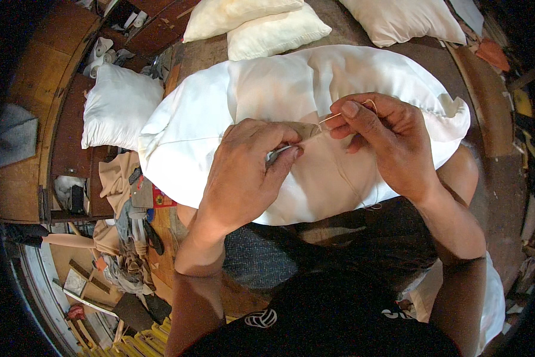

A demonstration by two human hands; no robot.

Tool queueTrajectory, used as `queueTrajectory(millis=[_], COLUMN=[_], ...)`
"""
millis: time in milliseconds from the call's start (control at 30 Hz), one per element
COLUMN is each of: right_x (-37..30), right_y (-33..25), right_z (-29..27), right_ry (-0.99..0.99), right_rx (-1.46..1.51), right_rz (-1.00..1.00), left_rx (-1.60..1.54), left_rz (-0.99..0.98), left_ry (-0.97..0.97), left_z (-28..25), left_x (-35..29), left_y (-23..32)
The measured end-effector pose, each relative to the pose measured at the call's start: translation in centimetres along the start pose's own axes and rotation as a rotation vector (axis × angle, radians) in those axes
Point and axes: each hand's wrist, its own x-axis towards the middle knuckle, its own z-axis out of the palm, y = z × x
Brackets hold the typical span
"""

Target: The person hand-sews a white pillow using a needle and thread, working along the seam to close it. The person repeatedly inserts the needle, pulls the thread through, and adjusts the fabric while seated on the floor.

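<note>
A large white pillow [184,172] lies across my lap, its seam running along the middle. My left hand [249,160] pinches a fold of the pillow's fabric at that seam between thumb and fingers. To its right, my right hand [386,131] is closed in a pinch on a thin, pale needle [331,118], whose point is close to the pinched fold. A fine thread [346,172] hangs from the seam over the pillow's front and ends in loose loops near its lower edge.
Two cream pillows [279,33] are stacked beyond the large one, with another pillow [407,21] at the far right. A smaller white pillow [121,104] stands at the left by a wooden cabinet [26,83]. Crumpled clothes [121,256] lie on the left.
</note>
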Motion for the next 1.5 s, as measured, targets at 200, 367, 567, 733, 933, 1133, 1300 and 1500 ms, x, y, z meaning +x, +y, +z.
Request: queueTrajectory(millis=[200,367,567,733,933,1133,1300,1500], right_x=[-0.1,-0.1,0.0,0.2,0.2,0.4,0.4,0.8], right_y=[0.0,0.2,0.1,0.5,0.5,1.2,1.7,0.8], right_z=[0.4,0.4,0.2,-0.2,-0.4,-0.7,-0.6,-0.4], right_ry=[0.006,-0.025,-0.030,-0.065,-0.100,-0.142,-0.206,-0.204], right_rx=[0.009,-0.027,-0.009,-0.005,0.025,0.085,0.178,0.161], right_rz=[0.027,0.012,0.062,0.047,0.065,0.062,0.088,0.211], left_rx=[-0.007,-0.035,-0.065,-0.062,-0.050,-0.041,-0.049,-0.055], left_rz=[0.014,0.070,0.015,0.102,0.119,0.151,0.177,0.161], left_ry=[0.028,0.063,0.064,0.107,0.121,0.097,0.081,0.112], left_z=[-0.1,0.0,0.2,0.8,1.1,1.2,1.6,1.4], left_x=[0.0,0.1,0.1,0.2,0.3,0.3,0.5,0.9], left_y=[0.0,-0.1,0.3,-0.2,-0.4,-1.0,-1.2,-0.8])
